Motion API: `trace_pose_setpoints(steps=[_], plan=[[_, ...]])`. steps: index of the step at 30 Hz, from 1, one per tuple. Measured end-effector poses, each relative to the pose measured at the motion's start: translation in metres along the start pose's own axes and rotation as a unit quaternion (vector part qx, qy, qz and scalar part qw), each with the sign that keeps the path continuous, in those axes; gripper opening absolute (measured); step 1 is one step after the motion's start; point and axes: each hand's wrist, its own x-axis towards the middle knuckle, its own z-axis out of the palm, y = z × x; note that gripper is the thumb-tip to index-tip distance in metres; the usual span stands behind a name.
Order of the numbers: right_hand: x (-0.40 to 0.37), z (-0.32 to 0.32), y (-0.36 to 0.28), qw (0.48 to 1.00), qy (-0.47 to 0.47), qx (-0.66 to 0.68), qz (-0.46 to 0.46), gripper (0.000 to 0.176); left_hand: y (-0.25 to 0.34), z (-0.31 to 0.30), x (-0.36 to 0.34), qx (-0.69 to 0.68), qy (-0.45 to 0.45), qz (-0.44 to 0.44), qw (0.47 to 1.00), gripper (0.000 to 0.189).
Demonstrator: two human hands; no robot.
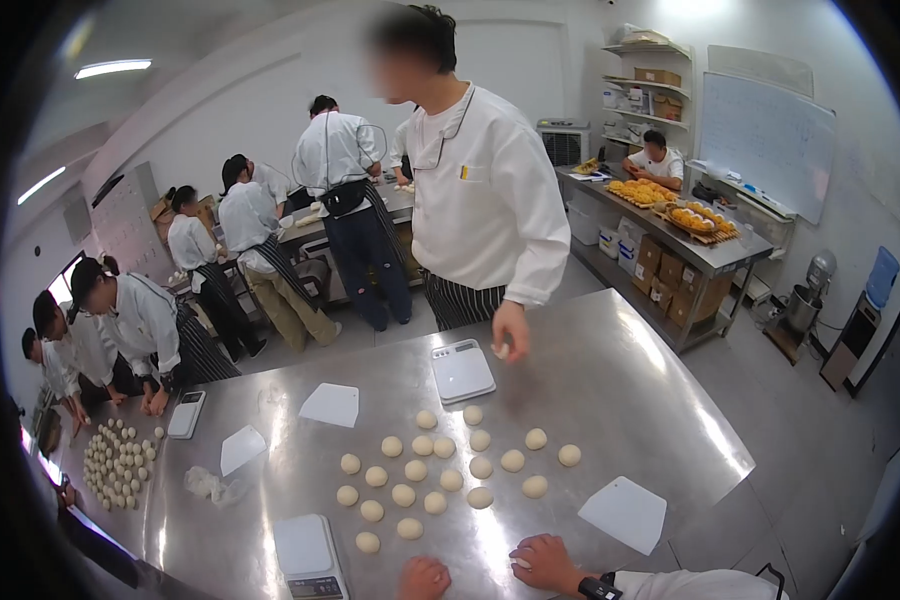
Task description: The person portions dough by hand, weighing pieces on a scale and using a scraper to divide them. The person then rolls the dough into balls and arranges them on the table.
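My right hand, with a dark watch at the wrist, curls over the steel table near its front edge. A small pale piece of dough shows under its fingers. To its left, my left hand rests low in the view with the fingers curled in; whatever it may hold is hidden. Beyond both hands lie several round dough balls, spread loosely apart. A white kitchen scale stands left of my left hand. Right of my right hand lies a white dough scraper.
Across the steel table stands a person in white, one hand by a second scale. More scrapers, a crumpled plastic bag, a third scale and a dough ball cluster lie leftward. Other people work behind.
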Motion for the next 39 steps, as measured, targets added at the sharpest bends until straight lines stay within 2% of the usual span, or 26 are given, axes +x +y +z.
trace_pose_setpoints(steps=[2, 3, 5, 7, 9, 10, 13, 15, 16, 17, 18, 21, 23, 26, 29, 30, 31, 32, 33, 34, 36, 38, 39], plan=[[0.005, -0.005, -0.006, 1.000, 0.010, 0.012, -0.006, 0.016, -0.004, -0.014, -0.020, 0.018, 0.037, -0.070, 0.997, 0.013], [0.007, -0.010, -0.011, 0.999, 0.023, 0.028, -0.012, 0.013, 0.006, -0.016, -0.030, 0.016, 0.041, -0.076, 0.996, 0.013], [0.004, -0.013, -0.008, 0.998, 0.032, 0.045, -0.023, 0.011, 0.036, -0.022, -0.044, 0.029, -0.060, -0.054, 0.996, 0.012], [0.000, 0.002, -0.002, 0.999, 0.037, -0.008, -0.005, 0.016, 0.057, 0.006, -0.042, -0.054, -0.023, -0.002, 0.998, 0.012], [-0.001, 0.005, -0.002, 0.999, 0.043, -0.005, -0.017, 0.016, 0.048, 0.027, -0.017, -0.058, 0.006, 0.149, 0.987, 0.013], [0.001, 0.003, -0.002, 0.998, 0.049, -0.009, -0.031, 0.016, 0.044, 0.020, -0.002, -0.063, 0.017, 0.156, 0.986, 0.010], [0.000, 0.002, 0.000, 0.998, 0.045, 0.010, -0.051, 0.017, 0.023, 0.002, 0.026, -0.057, 0.056, 0.128, 0.989, 0.010], [0.003, 0.000, 0.000, 0.998, 0.039, 0.032, -0.044, 0.018, 0.015, -0.011, 0.005, -0.041, 0.088, 0.088, 0.991, 0.012], [0.004, -0.001, -0.002, 0.996, 0.026, 0.039, -0.072, 0.018, 0.015, -0.018, -0.005, -0.029, 0.061, 0.049, 0.997, 0.011], [0.002, -0.003, -0.002, 0.997, 0.025, 0.053, -0.057, 0.017, 0.018, -0.021, -0.011, -0.021, 0.033, 0.015, 0.999, 0.011], [0.002, -0.007, 0.000, 0.997, 0.026, 0.063, -0.038, 0.016, 0.027, -0.021, -0.019, -0.017, 0.050, 0.000, 0.999, 0.011], [0.004, -0.022, -0.006, 0.998, -0.012, 0.054, -0.038, 0.020, 0.061, -0.003, -0.035, -0.064, 0.097, 0.053, 0.992, 0.013], [0.005, -0.019, -0.010, 0.997, -0.012, 0.066, -0.036, 0.020, 0.063, 0.032, -0.022, -0.059, 0.071, 0.067, 0.994, 0.016], [0.006, -0.013, -0.005, 0.998, -0.001, 0.059, -0.038, 0.019, 0.056, 0.014, 0.014, -0.041, 0.053, 0.129, 0.989, 0.013], [0.003, -0.010, 0.000, 0.997, -0.001, 0.056, -0.054, 0.019, 0.022, 0.010, 0.011, 0.014, 0.048, 0.106, 0.993, 0.011], [0.000, 0.001, 0.005, 0.996, 0.039, 0.051, -0.062, 0.018, 0.011, 0.010, 0.002, 0.008, 0.067, 0.075, 0.995, 0.011], [0.001, 0.004, 0.005, 0.993, 0.079, 0.045, -0.070, 0.017, 0.009, 0.005, -0.007, 0.002, 0.085, 0.044, 0.995, 0.010], [-0.001, 0.004, 0.007, 0.993, 0.074, 0.048, -0.074, 0.017, 0.013, 0.003, -0.019, 0.003, 0.088, 0.038, 0.995, 0.010], [-0.001, 0.004, 0.008, 0.993, 0.076, 0.052, -0.077, 0.017, 0.018, 0.002, -0.030, -0.008, 0.058, 0.037, 0.998, 0.010], [0.000, 0.005, 0.008, 0.992, 0.079, 0.057, -0.079, 0.017, 0.024, -0.001, -0.037, -0.018, 0.027, 0.038, 0.999, 0.010], [-0.003, 0.012, 0.012, 0.992, 0.081, 0.064, -0.072, 0.017, 0.037, 0.011, -0.032, -0.037, 0.045, 0.048, 0.997, 0.010], [-0.005, 0.017, 0.017, 0.991, 0.090, 0.070, -0.063, 0.017, 0.045, 0.022, -0.009, -0.082, 0.067, 0.132, 0.986, 0.009], [-0.005, 0.018, 0.019, 0.992, 0.087, 0.067, -0.069, 0.018, 0.042, 0.023, 0.001, -0.076, 0.066, 0.136, 0.985, 0.009]])
